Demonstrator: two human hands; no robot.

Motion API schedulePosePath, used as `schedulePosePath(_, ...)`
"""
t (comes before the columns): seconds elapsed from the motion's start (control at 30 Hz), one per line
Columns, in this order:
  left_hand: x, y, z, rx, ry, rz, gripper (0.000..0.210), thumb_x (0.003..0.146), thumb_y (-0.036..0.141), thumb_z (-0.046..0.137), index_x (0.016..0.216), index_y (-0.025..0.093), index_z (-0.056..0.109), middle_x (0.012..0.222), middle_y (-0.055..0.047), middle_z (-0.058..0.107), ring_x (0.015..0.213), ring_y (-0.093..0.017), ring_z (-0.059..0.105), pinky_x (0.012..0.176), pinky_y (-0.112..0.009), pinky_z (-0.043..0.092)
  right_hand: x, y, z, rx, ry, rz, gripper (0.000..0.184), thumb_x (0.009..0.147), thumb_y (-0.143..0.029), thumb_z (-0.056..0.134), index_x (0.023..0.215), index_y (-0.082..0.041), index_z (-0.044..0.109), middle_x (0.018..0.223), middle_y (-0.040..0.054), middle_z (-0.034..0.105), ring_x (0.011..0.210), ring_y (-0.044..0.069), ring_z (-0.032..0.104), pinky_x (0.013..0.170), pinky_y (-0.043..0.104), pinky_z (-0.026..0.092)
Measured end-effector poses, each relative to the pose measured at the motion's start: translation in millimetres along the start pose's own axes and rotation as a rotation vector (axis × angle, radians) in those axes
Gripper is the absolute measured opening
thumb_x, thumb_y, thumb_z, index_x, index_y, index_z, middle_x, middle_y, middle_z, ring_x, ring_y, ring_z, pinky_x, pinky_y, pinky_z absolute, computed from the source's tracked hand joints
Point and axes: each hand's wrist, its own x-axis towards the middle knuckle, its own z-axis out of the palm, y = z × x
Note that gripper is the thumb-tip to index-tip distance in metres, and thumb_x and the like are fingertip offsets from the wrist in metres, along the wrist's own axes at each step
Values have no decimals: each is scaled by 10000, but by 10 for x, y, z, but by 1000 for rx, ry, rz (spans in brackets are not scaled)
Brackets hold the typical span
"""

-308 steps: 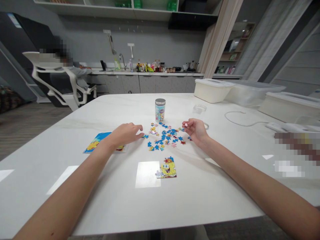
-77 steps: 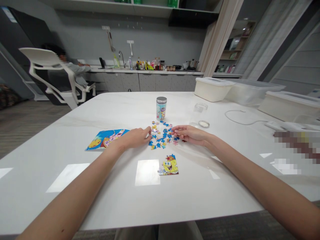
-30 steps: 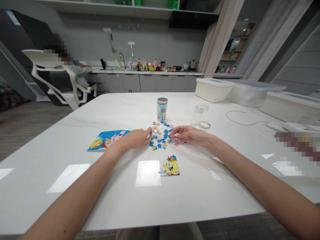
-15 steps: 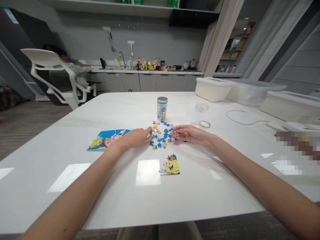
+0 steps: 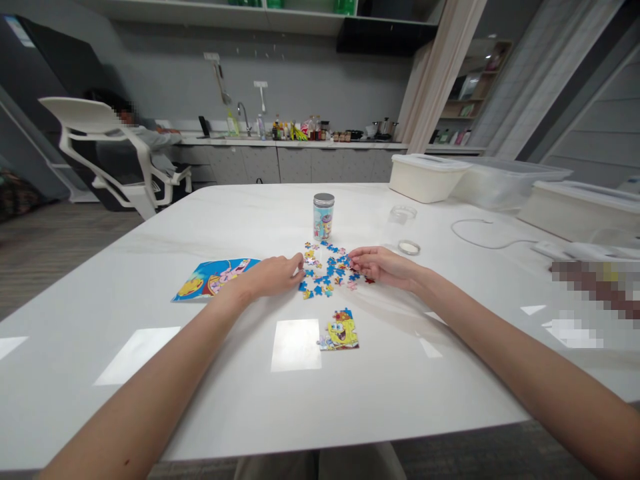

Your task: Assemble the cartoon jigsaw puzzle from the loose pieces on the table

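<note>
Loose jigsaw puzzle pieces [image 5: 331, 270], mostly blue with some yellow and pink, lie scattered between my two hands. At the pile's left edge rests my left hand [image 5: 277, 275], its fingers loosely bent and thumb and forefinger apart. My right hand [image 5: 383, 265] is at the right edge, fingers curled in over the pieces; what they hold, if anything, is hidden. Nearer to me lies a joined puzzle section [image 5: 341, 331] with a yellow smiling cartoon face. A picture sheet [image 5: 210, 279] of the cartoon lies left, partly behind my left arm.
A printed jar with a silver lid [image 5: 323, 217] stands behind the pieces. Right of it are a round lid [image 5: 409, 247] and a clear ring-like piece [image 5: 403, 213]. Storage boxes [image 5: 427, 179] and a white cable [image 5: 467, 241] sit farther right. A person [image 5: 155, 140] sits beyond the table.
My right hand has drawn slightly right, and its fingers have curled in more, uncovering some pieces. My left hand stays almost in place.
</note>
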Motion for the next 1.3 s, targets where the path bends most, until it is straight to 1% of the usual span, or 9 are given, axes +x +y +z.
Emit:
schedulePosePath(0.07,0,1,3,3,-1,-3,368,943,436,274,1130,205,491,851,-104,687,786,-252,651,707,-347,459,6,0,-11,-14,-18,15,146,773,-34,598,846,-130,680,674,10,628,522,51,519,423,129,391)
schedulePosePath(0.13,0,4,4,5,-2,-4,360,943,430,275,1129,208,490,850,-101,687,787,-249,652,702,-342,459,8,2,-14,-36,-26,26,150,763,-57,600,859,-133,687,664,5,612,501,51,480,412,146,364)
schedulePosePath(0.33,9,-4,16,17,7,1,363,943,431,277,1133,205,488,845,-107,687,781,-252,651,697,-345,458,-30,-20,41,-120,-2,4,190,697,-67,648,866,-108,725,690,39,630,586,86,502,456,193,339)
schedulePosePath(0.43,16,-17,22,13,9,13,363,943,434,270,1127,208,486,835,-103,687,771,-252,651,680,-341,454,-48,-33,59,-129,-15,6,199,706,-98,632,874,-110,738,717,54,636,635,106,517,490,216,342)
schedulePosePath(0.73,1,0,-2,7,-3,6,362,942,426,266,1121,204,488,839,-107,688,772,-260,652,682,-347,456,-74,-63,67,-133,-71,57,278,728,-114,573,948,-95,743,737,50,617,628,102,505,509,223,345)
schedulePosePath(1.03,-5,0,-6,-6,-1,12,375,944,442,265,1126,203,489,841,-109,688,772,-251,649,701,-352,459,-80,-40,40,-187,-109,18,246,748,-116,585,936,-125,744,782,56,644,652,110,548,491,206,383)
schedulePosePath(1.13,-1,-3,-2,-13,3,7,381,939,446,273,1133,200,490,847,-116,690,776,-260,648,707,-361,459,-68,-36,39,-189,-93,-3,242,729,-105,614,935,-120,740,781,54,649,639,98,537,503,193,402)
schedulePosePath(1.2,1,-3,1,-11,1,7,377,940,441,272,1132,200,489,849,-116,691,778,-260,650,706,-357,458,-52,-48,19,-174,-68,-46,231,715,-104,638,925,-124,732,780,52,658,655,97,552,561,194,437)
schedulePosePath(1.3,-3,5,-2,-2,0,10,370,945,428,265,1128,198,489,848,-115,691,788,-260,651,701,-349,456,-7,-85,-89,-306,83,-177,206,719,-126,650,915,-142,709,799,49,682,697,113,586,613,213,454)
